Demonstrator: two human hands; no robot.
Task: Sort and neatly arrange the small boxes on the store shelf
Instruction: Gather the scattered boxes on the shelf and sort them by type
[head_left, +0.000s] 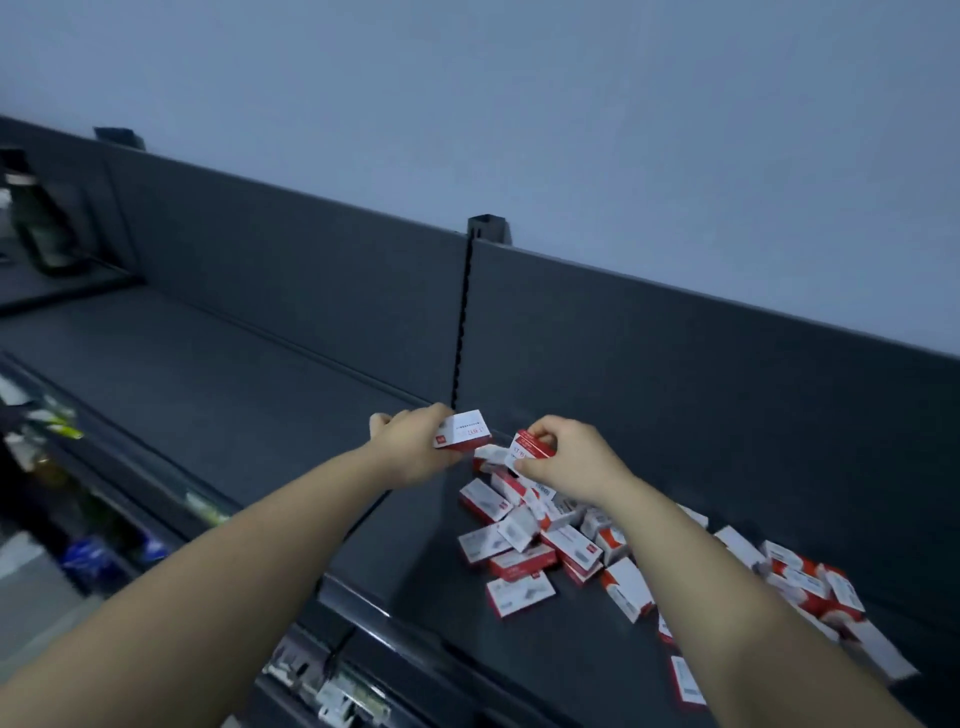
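A dark grey shelf (234, 374) is seen running from the left to the lower right. It is backed by a low panel (311, 270) of the same grey, above which a pale bluish wall (519, 104) is seen. The panel is divided by a slotted post (457, 332), set upright just behind the hands.

On the shelf's right half, red-and-white boxes (545, 545) are strewn in a loose heap, some flat, some tilted, many overlapping. A white box (465, 435) is pinched in the left hand (410, 447) and held above the shelf near the post's foot. Just beside it, over the heap's far end, a red box (532, 444) is gripped in the curled fingers of the right hand (571, 462).

At far left a blurred dark bottle (36, 223) is stood on a neighbouring shelf. A label strip (332, 680) is fixed along the front edge, and blurred goods (88, 551) are seen on lower shelves.
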